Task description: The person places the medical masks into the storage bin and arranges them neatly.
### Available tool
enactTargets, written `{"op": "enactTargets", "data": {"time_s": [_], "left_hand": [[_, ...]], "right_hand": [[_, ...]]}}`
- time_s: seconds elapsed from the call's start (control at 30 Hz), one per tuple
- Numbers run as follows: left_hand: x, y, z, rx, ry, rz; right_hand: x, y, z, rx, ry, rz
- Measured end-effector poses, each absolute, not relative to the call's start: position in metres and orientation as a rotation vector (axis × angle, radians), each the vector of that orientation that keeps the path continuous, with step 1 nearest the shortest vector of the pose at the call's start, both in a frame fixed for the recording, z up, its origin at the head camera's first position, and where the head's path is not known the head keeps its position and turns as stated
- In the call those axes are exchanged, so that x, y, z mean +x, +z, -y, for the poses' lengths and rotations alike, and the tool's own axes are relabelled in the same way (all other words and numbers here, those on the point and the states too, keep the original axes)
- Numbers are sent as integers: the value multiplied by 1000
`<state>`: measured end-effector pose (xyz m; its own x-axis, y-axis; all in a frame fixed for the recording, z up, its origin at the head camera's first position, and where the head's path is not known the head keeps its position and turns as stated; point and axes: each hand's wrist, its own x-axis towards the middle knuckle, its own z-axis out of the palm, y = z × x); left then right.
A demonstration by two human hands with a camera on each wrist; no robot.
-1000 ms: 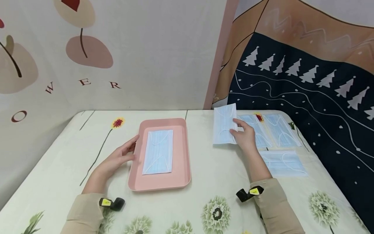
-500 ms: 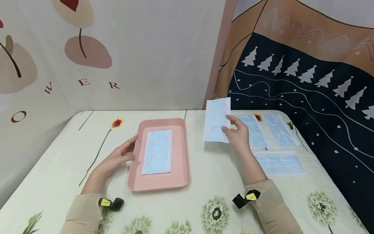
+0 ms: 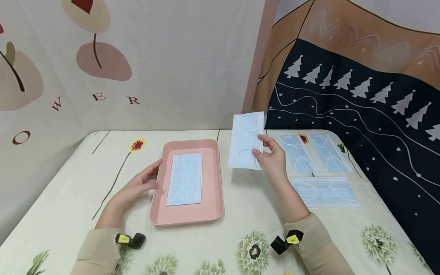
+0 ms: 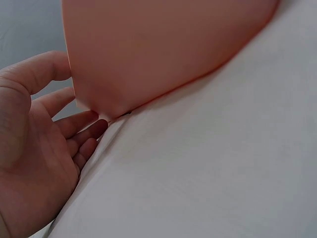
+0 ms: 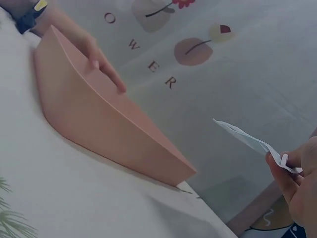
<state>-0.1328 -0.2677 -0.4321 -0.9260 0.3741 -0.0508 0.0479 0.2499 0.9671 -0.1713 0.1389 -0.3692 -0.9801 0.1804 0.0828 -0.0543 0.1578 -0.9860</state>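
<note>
My right hand (image 3: 273,162) pinches a light blue disposable face mask (image 3: 245,139) by its right edge, between thumb and fingers. The mask hangs above the table, right of the pink tray (image 3: 214,183); in the right wrist view the held mask (image 5: 247,138) appears edge-on. A second face mask (image 3: 184,179) lies flat inside the tray. My left hand (image 3: 137,187) rests against the tray's left side. From the left wrist, the fingers of this hand (image 4: 39,144) look loosely bent, their tips touching the tray's outer wall (image 4: 148,54).
Three more face masks lie on the right of the table: one upright (image 3: 298,154), another beside it (image 3: 330,152), and one sideways (image 3: 324,192) in front. A flower-print cloth (image 3: 113,160) covers the table. Printed curtains (image 3: 192,76) hang behind.
My right hand has carried its face mask leftward, away from the masks on the right and closer to the tray. The left hand and the tray have stayed put.
</note>
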Motion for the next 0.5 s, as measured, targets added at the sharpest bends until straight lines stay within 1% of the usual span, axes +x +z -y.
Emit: {"op": "enactTargets", "data": {"time_s": [0.5], "left_hand": [[-133, -432, 269, 374, 1726, -2258]], "right_hand": [[-161, -362, -110, -19, 1993, 2199]]}}
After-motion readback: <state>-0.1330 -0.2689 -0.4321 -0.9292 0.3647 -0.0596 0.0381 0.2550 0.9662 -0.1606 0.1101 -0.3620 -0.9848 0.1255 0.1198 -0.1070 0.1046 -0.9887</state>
